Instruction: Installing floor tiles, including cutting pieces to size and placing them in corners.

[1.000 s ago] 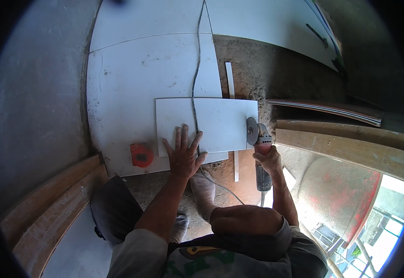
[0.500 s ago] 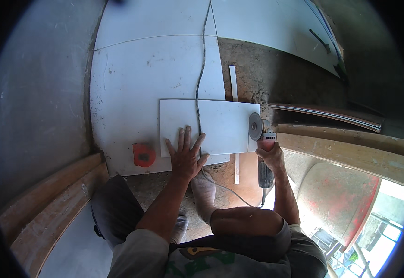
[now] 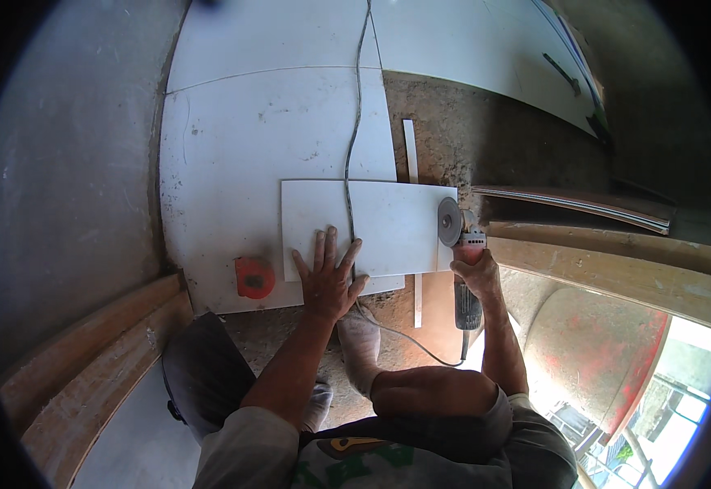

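Observation:
My right hand [image 3: 477, 273] is wrapped round the red body of an angle grinder [image 3: 468, 306]. Its grey cutting disc [image 3: 450, 222] stands at the right end of a white tile [image 3: 396, 220]; whether disc and tile touch I cannot tell. My left hand [image 3: 328, 277] lies spread on the tile's near part, fingers apart. A dark power cord [image 3: 351, 163] runs across the tile beside my left fingers and loops to the grinder's rear end. Left of the tile a red tape measure [image 3: 254, 277] rests on the larger white floor tiles [image 3: 241, 147].
A narrow white strip [image 3: 418, 301] passes under the tile's right part. Wooden boards [image 3: 608, 269] edge the opening at right, beside dark stacked trim pieces [image 3: 575, 205]. More boards [image 3: 119, 342] lie at left by the grey wall [image 3: 70, 163]. A hammer-like tool [image 3: 561, 72] lies far right.
The floor, tile and tape measure sit slightly lower in the picture, as the view has tilted a little. My hands and the grinder hold nearly the same places.

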`<state>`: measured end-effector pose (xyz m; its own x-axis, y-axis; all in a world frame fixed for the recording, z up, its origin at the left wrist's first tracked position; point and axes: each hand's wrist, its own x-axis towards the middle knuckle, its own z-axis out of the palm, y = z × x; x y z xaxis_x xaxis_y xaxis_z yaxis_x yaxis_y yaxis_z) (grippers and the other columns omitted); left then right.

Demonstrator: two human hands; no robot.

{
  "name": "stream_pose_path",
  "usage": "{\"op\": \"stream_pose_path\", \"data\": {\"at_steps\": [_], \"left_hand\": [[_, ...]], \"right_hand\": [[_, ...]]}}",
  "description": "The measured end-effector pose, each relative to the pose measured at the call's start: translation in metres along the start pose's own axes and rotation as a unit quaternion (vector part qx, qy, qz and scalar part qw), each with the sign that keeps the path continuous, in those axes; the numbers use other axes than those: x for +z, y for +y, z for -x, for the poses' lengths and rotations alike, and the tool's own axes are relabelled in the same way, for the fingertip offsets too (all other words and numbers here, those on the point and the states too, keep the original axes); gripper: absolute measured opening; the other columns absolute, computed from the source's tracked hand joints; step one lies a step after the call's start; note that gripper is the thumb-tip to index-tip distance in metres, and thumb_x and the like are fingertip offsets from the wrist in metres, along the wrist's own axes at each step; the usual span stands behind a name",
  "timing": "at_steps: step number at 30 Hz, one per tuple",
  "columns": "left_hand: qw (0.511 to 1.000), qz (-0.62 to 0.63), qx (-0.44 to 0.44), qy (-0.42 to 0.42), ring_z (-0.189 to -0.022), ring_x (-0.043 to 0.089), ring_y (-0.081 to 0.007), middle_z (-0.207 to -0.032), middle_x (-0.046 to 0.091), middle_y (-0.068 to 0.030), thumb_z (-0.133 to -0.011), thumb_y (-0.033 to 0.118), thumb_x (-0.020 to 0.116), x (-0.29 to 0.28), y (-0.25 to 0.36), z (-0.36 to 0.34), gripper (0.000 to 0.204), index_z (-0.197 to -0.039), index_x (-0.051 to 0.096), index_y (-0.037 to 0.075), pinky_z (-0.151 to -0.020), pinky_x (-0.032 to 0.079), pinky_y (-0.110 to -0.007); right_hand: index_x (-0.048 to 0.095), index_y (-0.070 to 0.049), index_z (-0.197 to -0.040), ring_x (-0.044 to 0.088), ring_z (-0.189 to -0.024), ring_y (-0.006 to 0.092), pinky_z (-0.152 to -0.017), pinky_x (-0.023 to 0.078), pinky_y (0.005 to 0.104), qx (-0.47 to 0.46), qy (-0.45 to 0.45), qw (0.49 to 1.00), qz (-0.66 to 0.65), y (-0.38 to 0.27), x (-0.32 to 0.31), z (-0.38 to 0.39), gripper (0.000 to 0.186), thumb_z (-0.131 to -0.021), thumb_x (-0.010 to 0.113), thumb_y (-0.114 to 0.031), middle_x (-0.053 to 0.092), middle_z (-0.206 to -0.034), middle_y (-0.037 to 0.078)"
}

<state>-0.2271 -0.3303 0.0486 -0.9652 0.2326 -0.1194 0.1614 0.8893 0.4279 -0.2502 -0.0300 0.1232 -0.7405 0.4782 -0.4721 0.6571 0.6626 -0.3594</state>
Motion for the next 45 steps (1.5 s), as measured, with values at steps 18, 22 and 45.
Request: {"op": "stream_pose_path", "data": {"at_steps": [18, 22, 45], "left_hand": [[1.0, 0.002, -0.001, -0.001, -0.144, 0.014, -0.0334, -0.156, 0.017, -0.0147, -0.077, 0.055, 0.067, -0.001, 0.001, -0.001, 0.079, -0.145, 0.032, 0.035, -0.104, 0.006, -0.074], [1.0, -0.001, -0.001, -0.002, -0.144, 0.013, -0.0336, -0.156, 0.017, -0.0152, -0.077, 0.055, 0.066, -0.001, 0.001, 0.0, 0.079, -0.145, 0.032, 0.034, -0.104, 0.006, -0.073], [1.0, -0.013, -0.01, -0.011, -0.145, 0.013, -0.0317, -0.156, 0.016, -0.0133, -0.079, 0.059, 0.062, -0.001, 0.002, -0.001, 0.077, -0.145, 0.031, 0.036, -0.105, 0.005, -0.072]], "right_hand": [[0.054, 0.007, -0.111, 0.068, -0.083, 0.0321, -0.076, 0.055, 0.0383, -0.027, 0.009, 0.999, 0.045, -0.002, 0.001, -0.005, 0.063, -0.062, 0.074, -0.028, 0.067, -0.089, 0.024], [0.056, 0.008, -0.108, 0.067, -0.088, 0.0335, -0.078, 0.054, 0.0384, -0.028, 0.004, 1.0, 0.01, 0.001, 0.002, -0.007, 0.064, -0.062, 0.076, -0.031, 0.066, -0.094, 0.025], [0.056, 0.005, -0.111, 0.067, -0.092, 0.0359, -0.08, 0.054, 0.0406, -0.04, 0.008, 0.999, 0.032, 0.005, 0.008, -0.024, 0.066, -0.06, 0.077, -0.032, 0.067, -0.097, 0.025]]}}
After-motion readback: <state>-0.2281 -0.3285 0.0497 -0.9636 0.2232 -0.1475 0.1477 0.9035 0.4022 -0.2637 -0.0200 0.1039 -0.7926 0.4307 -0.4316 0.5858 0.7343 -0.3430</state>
